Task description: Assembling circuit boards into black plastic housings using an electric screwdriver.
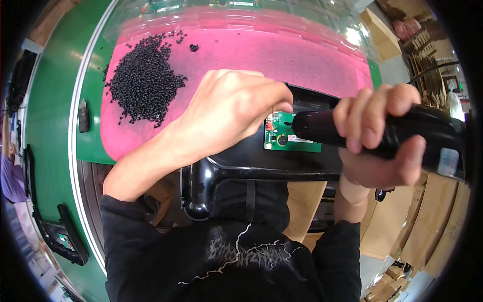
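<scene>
My right hand (377, 118) is wrapped around a thick black electric screwdriver (437, 133), which lies nearly level and points left. Its bit ends over a green circuit board (274, 144) seated in a black plastic housing (261, 163). The housing rests at the near edge of the pink mat, with a rounded arm jutting toward me. Just left of the bit, my left hand (234, 108) is closed, thumb and forefinger bent together above the board's upper left edge. Whatever those fingertips hold is hidden. A large heap of small black screws (143, 80) lies beyond my left forearm.
The pink mat (241, 48) covers the green bench. Clear plastic trays (282, 15) holding circuit boards line its far side. A small round black part (194, 48) sits near the screws. Another black housing (60, 231) with a board lies far left. Cardboard (422, 226) stands at right.
</scene>
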Available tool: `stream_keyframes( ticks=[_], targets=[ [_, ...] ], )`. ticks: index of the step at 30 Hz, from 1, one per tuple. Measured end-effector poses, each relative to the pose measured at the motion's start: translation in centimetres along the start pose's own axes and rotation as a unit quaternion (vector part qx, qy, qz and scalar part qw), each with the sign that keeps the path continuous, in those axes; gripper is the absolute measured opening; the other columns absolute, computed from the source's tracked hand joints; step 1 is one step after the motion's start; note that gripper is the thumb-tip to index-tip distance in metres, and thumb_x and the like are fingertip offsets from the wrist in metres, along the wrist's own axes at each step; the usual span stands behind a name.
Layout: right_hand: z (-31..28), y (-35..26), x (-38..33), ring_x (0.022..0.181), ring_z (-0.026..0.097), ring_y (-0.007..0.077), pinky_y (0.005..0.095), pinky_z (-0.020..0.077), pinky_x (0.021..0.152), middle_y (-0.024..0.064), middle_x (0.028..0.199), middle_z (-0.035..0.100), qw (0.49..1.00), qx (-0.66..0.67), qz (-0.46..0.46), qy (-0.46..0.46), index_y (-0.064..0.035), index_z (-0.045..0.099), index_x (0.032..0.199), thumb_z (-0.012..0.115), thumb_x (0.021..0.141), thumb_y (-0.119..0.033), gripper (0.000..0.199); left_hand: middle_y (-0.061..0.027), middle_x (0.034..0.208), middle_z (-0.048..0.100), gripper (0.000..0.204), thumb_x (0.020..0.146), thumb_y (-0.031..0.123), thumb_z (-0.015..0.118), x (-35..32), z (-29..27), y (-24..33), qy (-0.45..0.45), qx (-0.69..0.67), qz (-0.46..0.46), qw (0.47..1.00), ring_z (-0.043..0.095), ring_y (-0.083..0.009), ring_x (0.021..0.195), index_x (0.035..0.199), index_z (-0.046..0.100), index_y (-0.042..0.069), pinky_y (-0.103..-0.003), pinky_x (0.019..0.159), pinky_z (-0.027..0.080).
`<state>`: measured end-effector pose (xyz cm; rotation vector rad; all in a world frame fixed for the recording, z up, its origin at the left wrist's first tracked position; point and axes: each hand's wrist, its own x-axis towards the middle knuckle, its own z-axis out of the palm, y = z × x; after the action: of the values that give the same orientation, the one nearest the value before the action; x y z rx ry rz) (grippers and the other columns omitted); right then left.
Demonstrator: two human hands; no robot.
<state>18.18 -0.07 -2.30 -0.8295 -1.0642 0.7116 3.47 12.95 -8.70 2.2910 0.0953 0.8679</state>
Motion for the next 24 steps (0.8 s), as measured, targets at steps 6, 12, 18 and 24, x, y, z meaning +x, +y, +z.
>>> stream_keyframes(
  ticks=[6,12,18,24],
  targets=[
    [-0.3,-0.2,-0.7,0.058,0.050,0.0150,0.0323,0.0431,0.059,0.0037,0.071,0.053,1.000,-0.004,0.024,0.005,-0.0061,0.046,0.107,0.068,0.087,-0.040,0.045,-0.0109,0.079,0.068,0.010,0.082,0.008,0.069,-0.5,0.0,0.4,-0.061,0.018,-0.046,0.997,0.067,-0.0305,0.073,0.088,0.066,0.002,-0.038,0.061,0.053],
    [-0.2,-0.5,-0.8,0.055,0.045,0.0081,0.0254,0.0380,0.059,-0.0016,0.073,0.050,0.998,0.036,-0.040,-0.020,-0.0079,0.049,0.104,0.063,0.086,-0.042,0.041,-0.0065,0.074,0.064,0.014,0.081,0.017,0.071,-1.0,0.0,0.3,-0.145,0.064,0.016,0.987,0.064,-0.0250,0.070,0.085,0.064,0.006,-0.037,0.056,0.050],
    [0.3,-1.9,-0.9,0.055,0.049,0.0074,0.0234,0.0391,0.056,-0.0021,0.072,0.053,0.996,0.055,-0.071,-0.014,-0.0086,0.049,0.103,0.067,0.084,-0.040,0.041,-0.0064,0.076,0.064,0.016,0.080,0.016,0.072,-0.7,0.1,0.7,-0.114,0.043,0.045,0.992,0.064,-0.0261,0.070,0.086,0.062,0.005,-0.037,0.057,0.051],
    [0.5,-2.5,-1.4,0.053,0.050,0.0069,0.0216,0.0396,0.054,-0.0026,0.071,0.054,0.992,0.083,-0.094,0.016,-0.0088,0.048,0.101,0.067,0.084,-0.036,0.038,-0.0064,0.076,0.064,0.020,0.076,0.012,0.075,-0.6,0.2,0.6,-0.087,-0.040,0.040,0.995,0.064,-0.0266,0.071,0.088,0.061,0.004,-0.037,0.059,0.051]
  ],
)
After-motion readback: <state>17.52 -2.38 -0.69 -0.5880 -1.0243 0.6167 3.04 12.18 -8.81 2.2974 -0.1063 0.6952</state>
